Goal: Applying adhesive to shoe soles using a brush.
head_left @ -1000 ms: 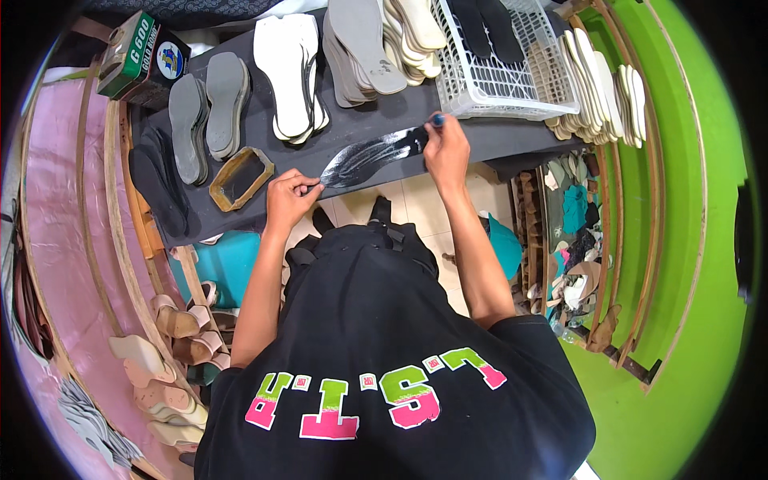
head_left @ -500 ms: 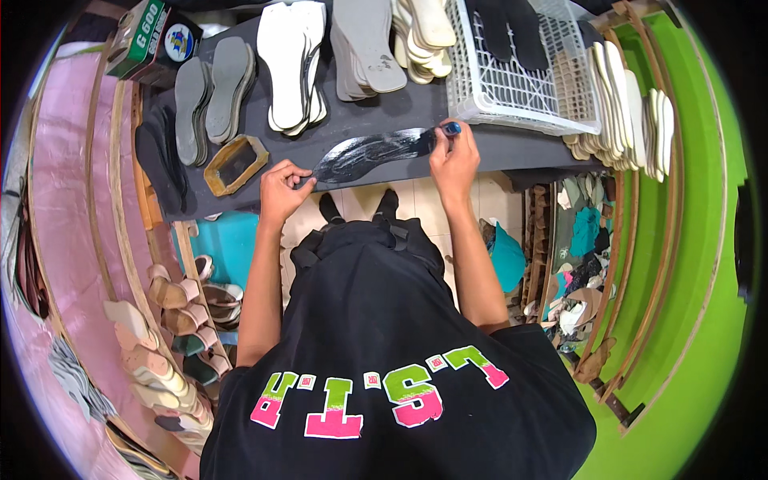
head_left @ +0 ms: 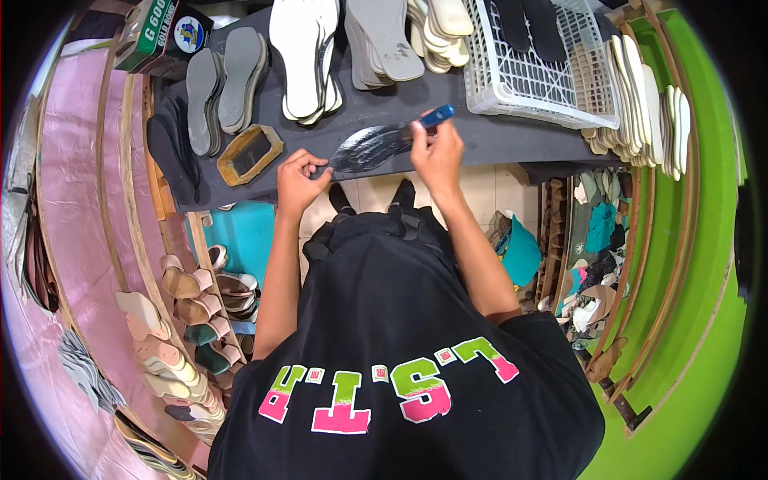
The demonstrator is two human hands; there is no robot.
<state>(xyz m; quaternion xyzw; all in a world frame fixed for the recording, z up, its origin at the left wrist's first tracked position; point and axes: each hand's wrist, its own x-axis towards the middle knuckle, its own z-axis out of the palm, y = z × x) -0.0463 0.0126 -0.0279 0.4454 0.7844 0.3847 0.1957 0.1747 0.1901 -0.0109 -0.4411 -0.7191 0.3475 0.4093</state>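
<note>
A black shoe insole (head_left: pixel 370 150) lies across the near part of the dark table, its top shiny with a wet-looking coat. My left hand (head_left: pixel 301 184) pinches its left end between thumb and fingers. Over its right end, my right hand (head_left: pixel 439 157) grips what looks like a brush (head_left: pixel 438 115) by its blue handle; the handle sticks up to the right, and the brush's head is hidden and blurred. Left of my left hand stands an octagonal, yellowish-brown tray (head_left: pixel 275 150) with a dark inside.
Grey insoles (head_left: pixel 242 80), white insoles (head_left: pixel 304 64) and cream insoles (head_left: pixel 442 32) are stacked along the back. A white plastic crate (head_left: pixel 544 114) with black insoles stands at right, beside upright cream pieces (head_left: pixel 636 104). Black insoles (head_left: pixel 170 148) and a green tin (head_left: pixel 144 40) are at left.
My right hand has moved left along the insole and slightly nearer me, and more of the blue handle shows. My left hand keeps its pinch. The whole view has shifted slightly.
</note>
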